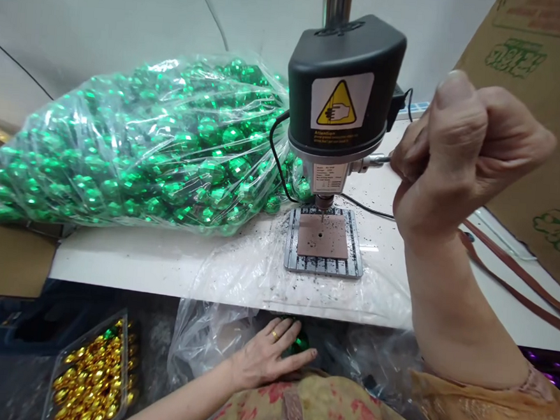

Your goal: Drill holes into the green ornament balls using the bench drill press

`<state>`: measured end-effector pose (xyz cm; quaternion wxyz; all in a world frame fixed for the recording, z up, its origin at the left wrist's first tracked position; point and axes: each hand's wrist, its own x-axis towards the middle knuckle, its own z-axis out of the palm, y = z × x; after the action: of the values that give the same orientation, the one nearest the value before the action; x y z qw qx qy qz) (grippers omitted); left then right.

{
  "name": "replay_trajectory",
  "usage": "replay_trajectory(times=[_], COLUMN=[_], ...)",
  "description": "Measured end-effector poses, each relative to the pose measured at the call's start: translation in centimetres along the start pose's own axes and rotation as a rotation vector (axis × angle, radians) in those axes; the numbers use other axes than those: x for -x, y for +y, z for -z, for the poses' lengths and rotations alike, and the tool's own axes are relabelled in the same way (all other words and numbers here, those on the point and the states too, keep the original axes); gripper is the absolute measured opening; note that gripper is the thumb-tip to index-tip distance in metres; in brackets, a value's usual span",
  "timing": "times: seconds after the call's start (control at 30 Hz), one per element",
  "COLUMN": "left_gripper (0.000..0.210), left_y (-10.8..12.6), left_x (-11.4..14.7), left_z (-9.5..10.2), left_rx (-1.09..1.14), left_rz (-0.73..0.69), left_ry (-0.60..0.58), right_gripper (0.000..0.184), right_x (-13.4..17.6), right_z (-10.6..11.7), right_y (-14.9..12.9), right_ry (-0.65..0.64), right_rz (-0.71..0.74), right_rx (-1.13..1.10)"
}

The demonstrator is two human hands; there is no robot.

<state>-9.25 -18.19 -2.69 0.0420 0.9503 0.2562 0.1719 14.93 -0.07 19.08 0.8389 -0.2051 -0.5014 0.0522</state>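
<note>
My right hand [462, 139] is closed in a fist around the feed lever [378, 159] of a small black bench drill press [347, 74]. The drill bit points down above a brown board [331, 239] with a dark hole in it. Under that board lies the slotted metal base plate [322, 269]. Low at the table's front edge, my left hand [270, 356] rests with fingers spread over shiny green beads [301, 341]. Clear plastic sheeting [208, 339] lies around those beads, and the fingers partly hide them.
A big clear bag [145, 149] full of faceted green beads lies left of the drill press. Gold beads [90, 376] fill a clear container below the table [128, 257]. Cardboard boxes [544, 139] stand at both sides. Dark shavings litter the tabletop, and a brown strap [515, 277] lies at right.
</note>
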Motion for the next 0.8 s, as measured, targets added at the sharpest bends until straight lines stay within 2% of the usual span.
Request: replay_trajectory(times=[0.07,0.17,0.27,0.37,0.53,0.63,0.8], left_gripper=[0.047,0.034,0.033,0.031,0.023,0.022,0.042], left_y=[-0.3,-1.3,-3.0,-4.7,-6.8,-7.9,-11.4], left_x=[-0.8,-3.6,-6.7,-8.3,-7.2,-6.0,-6.3], left_z=[0.4,1.3,1.9,1.9,0.7,0.0,0.9], left_rx=[-0.053,-0.064,-0.023,0.0,0.03,0.142,0.289], left_rz=[-0.043,-0.027,0.085,0.257,0.477,0.557,0.809], left_ry=[0.08,0.263,0.379,0.445,0.508,0.506,0.545], right_gripper=[0.046,0.045,0.046,0.045,0.049,0.052,0.054], right_x=[0.1,0.3,0.3,0.1,-0.2,-0.4,-1.3], right_z=[0.1,0.3,0.4,0.6,0.5,0.1,-0.5], right_y=[-0.2,-0.4,-0.4,-0.5,-0.9,-0.8,-0.5], right_ry=[-0.008,-0.018,-0.022,-0.073,-0.136,-0.136,-0.152], right_rz=[-0.031,-0.083,-0.073,-0.062,-0.119,-0.239,-0.357], right_rx=[0.053,0.086,0.03,0.029,0.051,-0.028,-0.105])
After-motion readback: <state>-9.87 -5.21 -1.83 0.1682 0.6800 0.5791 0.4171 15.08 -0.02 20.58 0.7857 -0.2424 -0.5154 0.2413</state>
